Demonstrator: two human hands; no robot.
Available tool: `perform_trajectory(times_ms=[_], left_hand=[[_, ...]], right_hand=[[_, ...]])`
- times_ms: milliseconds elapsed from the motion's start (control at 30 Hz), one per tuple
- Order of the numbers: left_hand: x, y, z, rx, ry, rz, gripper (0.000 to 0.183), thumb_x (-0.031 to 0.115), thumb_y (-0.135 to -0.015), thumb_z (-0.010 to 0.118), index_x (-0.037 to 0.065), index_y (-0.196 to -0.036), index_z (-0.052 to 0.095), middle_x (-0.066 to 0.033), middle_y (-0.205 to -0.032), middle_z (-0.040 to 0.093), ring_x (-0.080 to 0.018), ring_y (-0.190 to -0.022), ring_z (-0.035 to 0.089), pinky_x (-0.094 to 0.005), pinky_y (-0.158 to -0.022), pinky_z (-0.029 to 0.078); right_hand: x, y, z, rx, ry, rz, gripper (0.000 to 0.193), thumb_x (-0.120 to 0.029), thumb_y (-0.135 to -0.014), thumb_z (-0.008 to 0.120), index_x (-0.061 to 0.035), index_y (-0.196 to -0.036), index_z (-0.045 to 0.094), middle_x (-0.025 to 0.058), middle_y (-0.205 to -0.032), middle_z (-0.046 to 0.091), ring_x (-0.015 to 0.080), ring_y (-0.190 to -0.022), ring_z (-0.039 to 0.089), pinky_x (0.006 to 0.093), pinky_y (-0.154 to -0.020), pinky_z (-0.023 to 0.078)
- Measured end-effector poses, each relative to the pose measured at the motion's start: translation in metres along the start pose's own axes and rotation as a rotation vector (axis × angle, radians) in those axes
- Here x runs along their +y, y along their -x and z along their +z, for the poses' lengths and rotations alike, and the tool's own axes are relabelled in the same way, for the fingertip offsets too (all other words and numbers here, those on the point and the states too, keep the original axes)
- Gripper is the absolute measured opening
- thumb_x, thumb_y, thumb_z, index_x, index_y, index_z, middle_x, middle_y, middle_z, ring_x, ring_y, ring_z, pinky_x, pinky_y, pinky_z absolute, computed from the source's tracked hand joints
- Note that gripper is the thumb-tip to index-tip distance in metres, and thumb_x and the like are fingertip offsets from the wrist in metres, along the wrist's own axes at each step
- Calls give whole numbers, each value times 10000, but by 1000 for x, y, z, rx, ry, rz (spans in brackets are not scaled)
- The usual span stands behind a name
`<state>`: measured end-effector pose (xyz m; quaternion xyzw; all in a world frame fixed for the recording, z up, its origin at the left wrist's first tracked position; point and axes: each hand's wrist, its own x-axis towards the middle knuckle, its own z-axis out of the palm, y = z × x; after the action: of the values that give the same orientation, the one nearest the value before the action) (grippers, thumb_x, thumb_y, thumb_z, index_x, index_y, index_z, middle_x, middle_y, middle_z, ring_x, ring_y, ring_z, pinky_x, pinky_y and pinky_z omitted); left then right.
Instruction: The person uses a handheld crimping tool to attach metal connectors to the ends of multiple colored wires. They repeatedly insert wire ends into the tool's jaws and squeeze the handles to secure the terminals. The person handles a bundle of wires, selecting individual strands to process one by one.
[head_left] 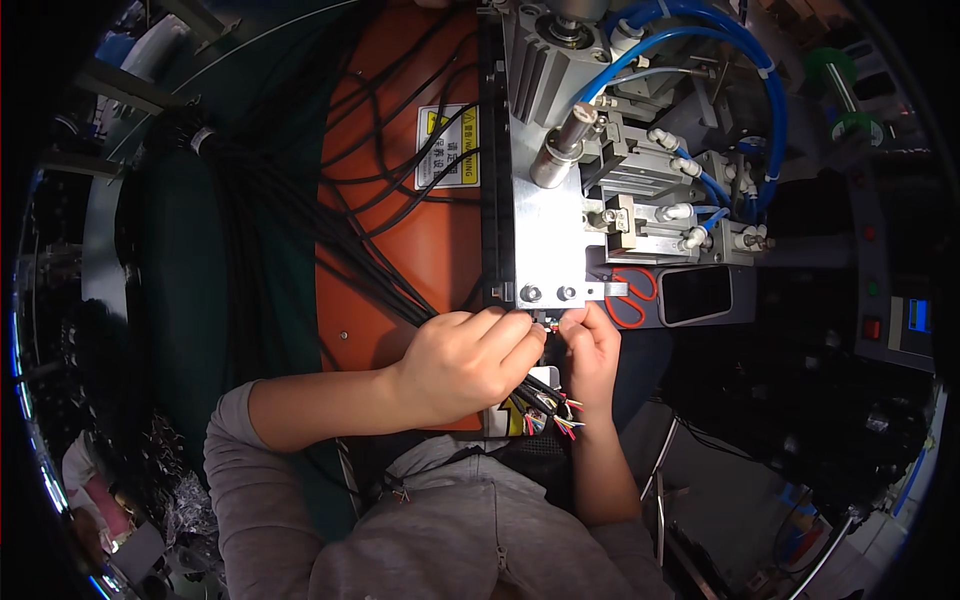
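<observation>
My left hand (470,355) is closed around a black cable just below the front edge of a metal plate (548,245). Small coloured wire ends (553,326) show between my two hands. My right hand (592,345) pinches at these wires with thumb and index finger; its exact grip is partly hidden. Below my left hand, several more black cables stick out with stripped, multicoloured wire ends (555,418). Their long black bundle (300,225) runs in from the upper left, passing under my left hand.
A machine with metal cylinders (640,165) and blue air tubes (775,110) stands ahead. Red-handled scissors (630,298) and a phone (695,295) lie right of the plate. An orange surface (400,280) bears a warning label (447,147). A control box (900,325) stands at far right.
</observation>
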<state>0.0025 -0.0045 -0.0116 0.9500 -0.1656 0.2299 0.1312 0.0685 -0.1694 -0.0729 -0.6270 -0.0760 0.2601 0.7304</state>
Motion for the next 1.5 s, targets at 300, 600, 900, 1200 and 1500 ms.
perform_trajectory(times_ms=[300,600,900,1200,1500], left_hand=[[9,4,-13,-156,-116,-58,160,95,-685,616,25,-828,634,-5,-696,505,-100,-563,525,-219,-508,396],[-4,2,-14,-149,48,-11,276,158,-735,657,26,-977,666,-48,-829,564,-124,-676,573,-231,-541,446],[-14,2,-8,85,345,116,257,129,-696,715,2,-913,665,-79,-844,640,-156,-665,620,-235,-497,458],[-8,-4,-11,194,315,26,174,140,-755,680,24,-875,627,-33,-758,603,-141,-614,605,-233,-464,453],[-4,-4,-15,28,291,-52,131,131,-723,639,67,-828,596,-14,-728,490,-127,-630,543,-249,-465,442]], right_hand=[[-6,3,6,116,123,-96,54,-2,-848,610,-9,-840,557,27,-753,557,78,-723,488,222,-667,412],[-47,5,-13,-332,331,-675,192,10,-646,767,-18,-825,702,83,-829,680,216,-781,622,306,-709,477],[-54,13,12,-25,452,-668,208,-5,-609,826,-6,-752,675,67,-708,657,175,-671,615,278,-595,467],[-52,9,20,74,399,-814,223,-21,-681,765,2,-884,676,94,-837,674,225,-789,611,319,-739,478],[-56,8,20,123,568,-851,226,15,-609,797,-29,-798,679,65,-761,643,216,-732,597,299,-667,473]])
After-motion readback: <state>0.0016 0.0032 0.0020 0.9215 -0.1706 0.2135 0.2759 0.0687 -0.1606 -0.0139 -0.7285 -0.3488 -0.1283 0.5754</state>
